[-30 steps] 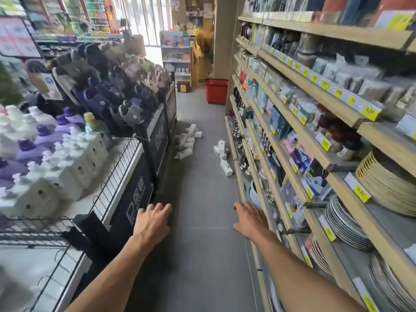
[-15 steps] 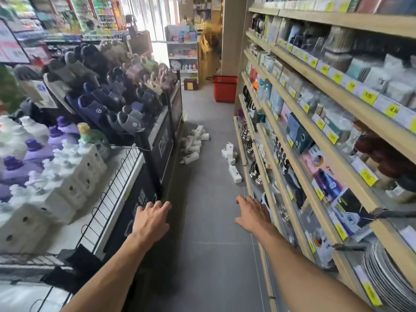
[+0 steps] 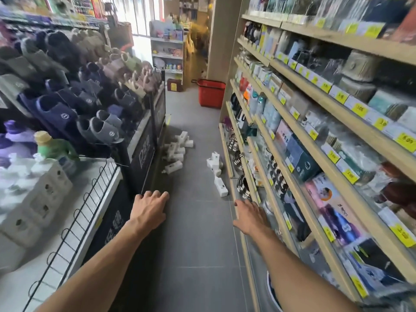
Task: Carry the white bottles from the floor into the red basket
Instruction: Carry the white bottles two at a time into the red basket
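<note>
Both arms reach out low. The left hand [image 3: 149, 207] and right hand [image 3: 249, 216] are palm-down, fingers loosely spread, holding nothing, freed for grabbing, I'd say. The white plastic bottles [image 3: 176, 149] lie toppled on the grey tiled floor [image 3: 195, 233] ahead of both hands, in two heaps. The nearest bottle [image 3: 221, 186], just beyond the right hand, lies along the aisle; one ahead of the left lies crosswise, cap leftward. The red plastic basket [image 3: 211, 93] stands well past them, mouth up.

A shop: price-tagged shelves [image 3: 315, 102] (yellow labels), slipper display [image 3: 67, 97].
</note>
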`<state>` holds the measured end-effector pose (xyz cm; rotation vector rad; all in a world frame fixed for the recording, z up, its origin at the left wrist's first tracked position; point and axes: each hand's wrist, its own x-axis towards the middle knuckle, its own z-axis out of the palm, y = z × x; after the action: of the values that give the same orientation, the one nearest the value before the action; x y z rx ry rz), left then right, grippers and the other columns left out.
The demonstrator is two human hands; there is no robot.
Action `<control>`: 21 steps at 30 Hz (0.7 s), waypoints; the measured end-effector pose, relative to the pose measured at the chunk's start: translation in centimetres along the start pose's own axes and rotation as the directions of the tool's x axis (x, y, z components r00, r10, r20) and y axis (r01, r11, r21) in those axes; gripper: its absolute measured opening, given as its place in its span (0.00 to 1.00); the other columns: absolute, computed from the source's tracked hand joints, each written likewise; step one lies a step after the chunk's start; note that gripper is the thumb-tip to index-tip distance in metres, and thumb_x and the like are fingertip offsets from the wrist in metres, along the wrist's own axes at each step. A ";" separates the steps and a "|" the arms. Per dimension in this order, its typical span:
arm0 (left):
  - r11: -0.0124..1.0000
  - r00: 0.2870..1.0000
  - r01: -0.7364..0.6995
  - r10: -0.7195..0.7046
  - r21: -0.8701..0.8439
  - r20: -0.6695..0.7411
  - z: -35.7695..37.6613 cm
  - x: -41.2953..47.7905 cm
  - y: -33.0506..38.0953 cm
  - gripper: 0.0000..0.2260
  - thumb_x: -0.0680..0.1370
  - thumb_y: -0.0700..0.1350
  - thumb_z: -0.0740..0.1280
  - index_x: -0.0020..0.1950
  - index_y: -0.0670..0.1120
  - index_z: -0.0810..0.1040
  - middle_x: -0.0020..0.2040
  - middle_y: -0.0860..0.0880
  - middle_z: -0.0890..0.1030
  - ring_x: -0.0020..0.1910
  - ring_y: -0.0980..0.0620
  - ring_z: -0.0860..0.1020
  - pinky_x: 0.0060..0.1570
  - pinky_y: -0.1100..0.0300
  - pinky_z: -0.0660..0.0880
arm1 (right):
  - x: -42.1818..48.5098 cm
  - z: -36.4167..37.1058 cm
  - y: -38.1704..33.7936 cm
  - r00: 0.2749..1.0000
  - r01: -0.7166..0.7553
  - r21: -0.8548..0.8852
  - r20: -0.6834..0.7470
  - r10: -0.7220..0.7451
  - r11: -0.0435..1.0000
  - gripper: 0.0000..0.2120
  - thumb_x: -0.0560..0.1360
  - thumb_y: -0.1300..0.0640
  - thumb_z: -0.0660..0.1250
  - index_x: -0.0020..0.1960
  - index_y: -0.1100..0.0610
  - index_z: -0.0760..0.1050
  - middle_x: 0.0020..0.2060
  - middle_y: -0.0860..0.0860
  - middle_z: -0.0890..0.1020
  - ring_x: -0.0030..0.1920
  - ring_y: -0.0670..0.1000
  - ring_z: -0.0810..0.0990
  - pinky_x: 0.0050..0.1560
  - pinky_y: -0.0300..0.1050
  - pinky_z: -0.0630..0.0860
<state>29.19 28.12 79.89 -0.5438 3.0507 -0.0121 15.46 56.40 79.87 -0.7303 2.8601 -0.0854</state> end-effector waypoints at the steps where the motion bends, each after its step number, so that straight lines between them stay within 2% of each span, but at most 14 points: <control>1: 1.000 1.000 -0.005 0.005 0.006 -0.003 -0.1 1.3 -0.5 0.23 0.73 0.53 0.68 0.67 0.55 0.68 0.60 0.52 0.75 0.60 0.47 0.73 0.54 0.50 0.69 | 1.0 -0.2 -0.2 1.000 -0.004 0.003 -0.006 0.004 1.000 0.27 0.74 0.51 0.73 0.70 0.50 0.67 0.66 0.52 0.74 0.65 0.55 0.74 0.66 0.53 0.71; 8: 1.000 1.000 -0.013 0.013 -0.009 0.023 0.5 8.9 -2.3 0.23 0.73 0.52 0.68 0.67 0.55 0.68 0.59 0.52 0.75 0.60 0.47 0.73 0.54 0.50 0.69 | 8.1 -0.9 -0.3 0.999 -0.033 0.020 0.004 0.032 0.999 0.26 0.75 0.53 0.72 0.70 0.49 0.67 0.65 0.52 0.74 0.65 0.55 0.74 0.65 0.52 0.71; 15: 1.000 0.999 0.013 -0.014 0.020 0.052 0.9 15.2 -2.9 0.23 0.73 0.52 0.68 0.67 0.55 0.67 0.60 0.51 0.74 0.60 0.46 0.73 0.53 0.50 0.68 | 15.9 -1.4 0.1 1.000 -0.020 0.012 0.012 0.020 1.000 0.25 0.75 0.50 0.73 0.68 0.51 0.68 0.64 0.52 0.75 0.64 0.56 0.74 0.63 0.52 0.72; 21: 0.999 0.997 0.042 -0.044 0.019 0.061 0.1 21.0 -2.8 0.24 0.73 0.51 0.68 0.68 0.55 0.67 0.60 0.51 0.75 0.60 0.46 0.73 0.54 0.50 0.68 | 22.8 -2.2 0.8 0.999 0.001 0.039 0.038 -0.003 0.999 0.24 0.73 0.50 0.74 0.65 0.50 0.68 0.63 0.52 0.76 0.64 0.56 0.74 0.64 0.55 0.71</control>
<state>10.50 18.26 78.98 -0.5971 2.9763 -0.0229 -4.97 46.20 78.12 -0.7191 2.8133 -0.1261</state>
